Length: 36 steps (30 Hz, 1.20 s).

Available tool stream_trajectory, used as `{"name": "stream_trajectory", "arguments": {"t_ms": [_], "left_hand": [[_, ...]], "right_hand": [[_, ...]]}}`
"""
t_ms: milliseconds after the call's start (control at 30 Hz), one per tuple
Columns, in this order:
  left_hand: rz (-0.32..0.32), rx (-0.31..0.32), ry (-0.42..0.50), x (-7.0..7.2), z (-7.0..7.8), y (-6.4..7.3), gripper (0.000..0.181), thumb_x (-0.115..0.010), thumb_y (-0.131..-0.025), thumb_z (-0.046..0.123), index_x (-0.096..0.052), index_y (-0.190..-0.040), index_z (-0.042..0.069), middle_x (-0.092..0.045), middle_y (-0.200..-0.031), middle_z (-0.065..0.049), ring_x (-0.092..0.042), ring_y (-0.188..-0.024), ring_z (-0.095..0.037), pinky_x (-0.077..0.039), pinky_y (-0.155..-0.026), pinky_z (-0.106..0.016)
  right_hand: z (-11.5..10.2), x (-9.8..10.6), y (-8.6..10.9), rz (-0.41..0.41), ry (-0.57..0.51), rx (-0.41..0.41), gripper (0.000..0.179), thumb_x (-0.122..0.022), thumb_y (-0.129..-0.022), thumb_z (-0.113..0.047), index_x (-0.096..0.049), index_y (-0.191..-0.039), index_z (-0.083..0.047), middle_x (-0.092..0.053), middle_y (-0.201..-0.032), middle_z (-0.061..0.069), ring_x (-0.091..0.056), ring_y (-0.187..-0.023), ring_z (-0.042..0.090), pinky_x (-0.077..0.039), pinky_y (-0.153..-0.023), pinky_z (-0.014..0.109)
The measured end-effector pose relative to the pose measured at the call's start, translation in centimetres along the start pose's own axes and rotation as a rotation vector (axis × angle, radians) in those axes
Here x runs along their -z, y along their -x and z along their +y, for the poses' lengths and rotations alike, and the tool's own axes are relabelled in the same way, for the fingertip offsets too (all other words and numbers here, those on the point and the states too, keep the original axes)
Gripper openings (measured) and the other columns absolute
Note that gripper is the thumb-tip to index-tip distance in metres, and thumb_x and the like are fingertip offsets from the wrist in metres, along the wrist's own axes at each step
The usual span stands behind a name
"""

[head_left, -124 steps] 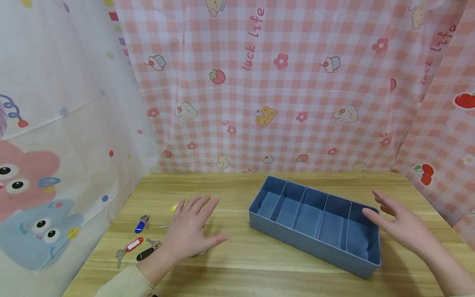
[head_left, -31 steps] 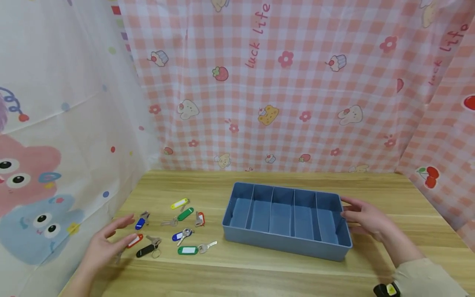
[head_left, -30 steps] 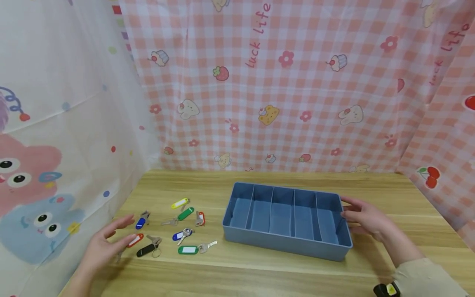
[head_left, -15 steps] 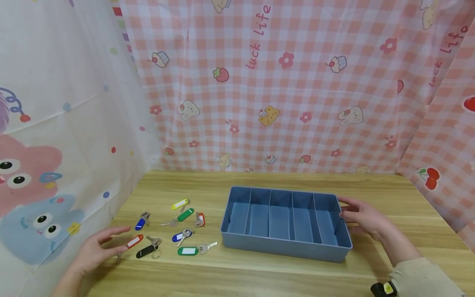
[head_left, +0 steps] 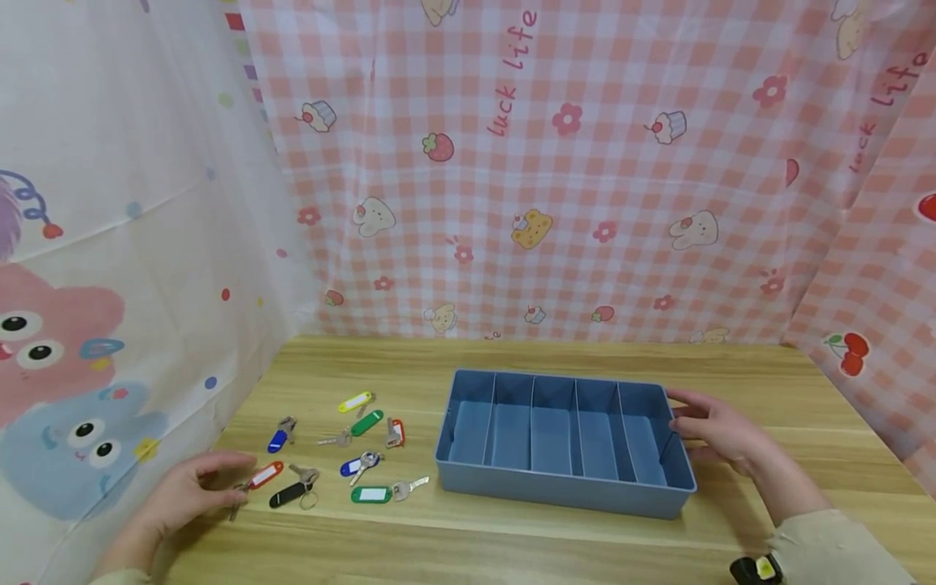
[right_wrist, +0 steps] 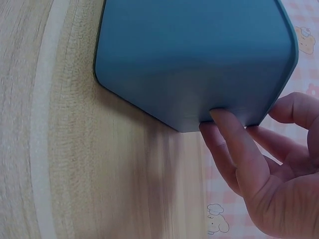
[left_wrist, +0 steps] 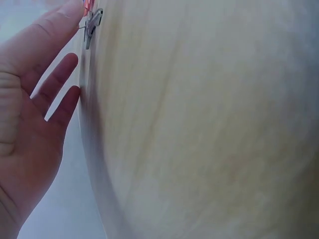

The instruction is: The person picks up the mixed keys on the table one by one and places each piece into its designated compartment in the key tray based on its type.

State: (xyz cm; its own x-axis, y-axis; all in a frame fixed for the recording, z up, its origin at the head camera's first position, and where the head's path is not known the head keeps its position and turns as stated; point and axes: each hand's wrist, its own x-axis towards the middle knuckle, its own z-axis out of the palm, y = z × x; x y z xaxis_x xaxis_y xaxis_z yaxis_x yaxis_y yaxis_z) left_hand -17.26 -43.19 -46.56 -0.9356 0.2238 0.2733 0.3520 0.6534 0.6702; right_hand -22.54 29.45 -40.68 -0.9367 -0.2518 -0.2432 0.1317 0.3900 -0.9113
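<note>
At the left of the table, my left hand (head_left: 192,491) reaches over a key with a red tag (head_left: 266,474). A gap shows between its thumb and forefinger beside that key's ring. In the left wrist view the metal key (left_wrist: 91,27) lies by the fingertips, and the tag is mostly cut off. My right hand (head_left: 724,431) rests its fingers against the outer right end of a blue-grey divided storage box (head_left: 563,486). In the right wrist view the fingertips (right_wrist: 222,117) touch the box's outer end wall (right_wrist: 189,74), and the fingers are fairly straight.
Several tagged keys lie between hand and box: black (head_left: 291,494), blue (head_left: 278,439), another blue (head_left: 351,466), yellow (head_left: 355,401), green (head_left: 367,422), another green (head_left: 371,494) and red (head_left: 398,432). Checked cloth (head_left: 570,179) hangs behind the wooden table (head_left: 468,552).
Over the last second my left hand moved slightly left and toward me, its thumb and forefinger coming closer together by the red-tagged key. The box shifted slightly toward me under my right hand.
</note>
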Motion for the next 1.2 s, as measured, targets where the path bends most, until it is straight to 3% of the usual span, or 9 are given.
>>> {"name": "stream_trajectory", "arguments": {"t_ms": [233,467,700,1033,1200], "left_hand": [[-0.008,-0.022,-0.056,0.07,-0.18,0.02,0.032,-0.087,-0.071,0.005,-0.075,-0.1,0.006,-0.07,-0.101,0.012,-0.055,-0.097,0.009,-0.034,-0.083,-0.004],[-0.017,0.05,-0.097,0.05,0.02,-0.14,0.024,-0.087,-0.073,0.01,-0.077,-0.095,0.01,-0.07,-0.096,0.011,-0.057,-0.092,0.005,-0.039,-0.08,-0.01],[-0.02,0.082,-0.096,-0.22,-0.31,-0.24,0.019,-0.086,-0.073,0.005,-0.077,-0.09,0.006,-0.07,-0.09,0.009,-0.057,-0.085,0.002,-0.043,-0.075,-0.014],[-0.056,0.222,-0.114,-0.34,0.31,-0.68,0.008,-0.082,-0.079,0.006,-0.076,-0.084,0.007,-0.07,-0.083,-0.003,-0.057,-0.079,-0.001,-0.047,-0.074,-0.025],[-0.024,0.21,-0.081,-0.55,0.36,-0.83,0.008,-0.082,-0.079,0.005,-0.075,-0.084,0.005,-0.07,-0.084,0.002,-0.058,-0.081,0.0,-0.046,-0.075,-0.02]], "right_hand": [[-0.01,0.09,-0.06,0.001,0.002,0.003,0.068,-0.052,-0.1,-0.008,-0.013,-0.152,0.011,-0.025,-0.144,0.045,-0.054,-0.118,0.037,-0.055,-0.085,0.048],[0.07,0.16,-0.14,-0.005,-0.008,0.004,0.067,-0.052,-0.1,-0.007,-0.012,-0.152,0.012,-0.024,-0.144,0.045,-0.054,-0.118,0.035,-0.055,-0.085,0.047],[0.11,0.16,-0.13,-0.005,-0.011,0.004,0.068,-0.052,-0.099,-0.007,-0.013,-0.152,0.011,-0.025,-0.144,0.045,-0.054,-0.118,0.036,-0.054,-0.085,0.048],[0.24,0.13,-0.16,-0.003,-0.027,0.001,0.071,-0.055,-0.098,-0.008,-0.014,-0.152,0.01,-0.026,-0.144,0.044,-0.052,-0.12,0.038,-0.054,-0.086,0.049],[0.21,0.1,-0.22,-0.001,-0.022,-0.002,0.07,-0.055,-0.098,-0.007,-0.015,-0.152,0.01,-0.026,-0.144,0.044,-0.053,-0.118,0.037,-0.054,-0.086,0.05]]}}
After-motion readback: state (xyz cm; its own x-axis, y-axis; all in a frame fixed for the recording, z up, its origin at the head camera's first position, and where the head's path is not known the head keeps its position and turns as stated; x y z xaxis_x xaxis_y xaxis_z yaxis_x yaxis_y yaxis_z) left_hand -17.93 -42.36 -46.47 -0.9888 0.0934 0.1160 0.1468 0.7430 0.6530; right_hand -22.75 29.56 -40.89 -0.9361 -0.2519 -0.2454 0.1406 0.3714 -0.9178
